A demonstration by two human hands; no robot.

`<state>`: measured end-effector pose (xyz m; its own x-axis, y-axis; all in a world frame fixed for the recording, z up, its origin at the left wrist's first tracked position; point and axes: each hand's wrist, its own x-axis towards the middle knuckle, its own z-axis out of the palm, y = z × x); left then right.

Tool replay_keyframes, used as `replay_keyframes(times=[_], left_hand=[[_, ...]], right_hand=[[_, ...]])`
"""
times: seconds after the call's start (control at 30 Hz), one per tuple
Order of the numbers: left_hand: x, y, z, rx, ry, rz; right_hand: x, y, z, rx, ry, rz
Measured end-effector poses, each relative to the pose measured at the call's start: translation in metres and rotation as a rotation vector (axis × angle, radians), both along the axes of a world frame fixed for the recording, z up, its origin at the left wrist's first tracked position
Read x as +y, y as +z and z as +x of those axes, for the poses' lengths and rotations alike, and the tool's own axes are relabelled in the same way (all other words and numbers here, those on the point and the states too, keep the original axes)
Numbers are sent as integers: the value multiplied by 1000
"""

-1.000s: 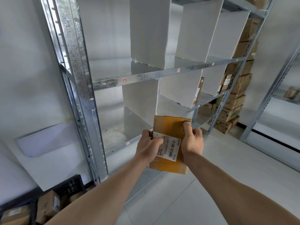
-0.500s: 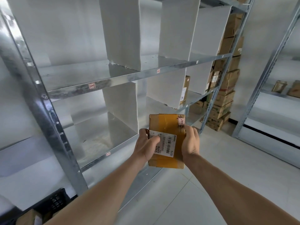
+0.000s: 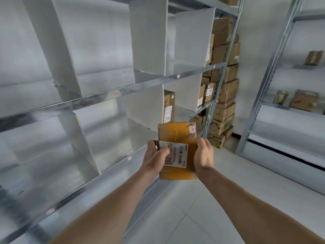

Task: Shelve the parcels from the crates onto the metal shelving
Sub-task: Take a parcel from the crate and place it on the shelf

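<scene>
**Parcel held at shelf front, 2 hands**

Left hand (image 3: 155, 160): arm extended forward, fingers wrapped round the left edge of the parcel (image 3: 177, 138), thumb lying across the white label (image 3: 175, 154) on its upper face.

Right hand (image 3: 204, 155): arm extended, clasps the right edge, back of the hand toward the camera; fingertips hidden behind the box.

Parcel: brown cardboard, taped with a wide yellow-brown strip along its length. Carried in the air between both hands, just off the front edge of the metal shelving (image 3: 109, 93), touching no shelf. Long axis runs away from the person; the far short end bears a small red-marked sticker (image 3: 192, 129) at its right corner. Label face up.

Room: open shelf bays lie to the left of the parcel, separated by white dividers (image 3: 149, 36). Bare floor (image 3: 202, 208) below and to the right. Stacked cardboard boxes (image 3: 225, 106) stand at the far end; a 2nd rack (image 3: 269, 76) is well apart on the right.
</scene>
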<state>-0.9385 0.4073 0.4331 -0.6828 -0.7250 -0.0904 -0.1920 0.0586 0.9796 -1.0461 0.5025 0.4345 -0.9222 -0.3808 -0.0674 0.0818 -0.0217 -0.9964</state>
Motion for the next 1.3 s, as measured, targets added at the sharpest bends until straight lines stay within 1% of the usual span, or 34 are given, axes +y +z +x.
replay_keyframes(times=[0.17,0.3,0.53,0.77,0.9,1.07,1.2,1.3], left_hand=[[1,1,-79,17,-46,16],[-13,-4,-137,21,-80,13],[-65,-11,-247,30,-182,29],[-119,-1,-350,-15,-235,-34],[-137,1,-390,-52,-240,-63],[-155,2,-445,-53,-238,-49],[-158,-1,-493,-39,-218,-7],[-154,-1,-530,-43,-192,-15]], right_hand=[[4,2,-73,10,-39,6],[-4,1,-125,-6,-60,15],[-43,-5,-224,-1,-106,18],[-92,1,-319,11,-177,18],[-111,-4,-361,-7,-185,3],[-131,-5,-419,-33,-176,10],[-137,-11,-473,-30,-138,15],[-137,-14,-515,-49,-101,11]])
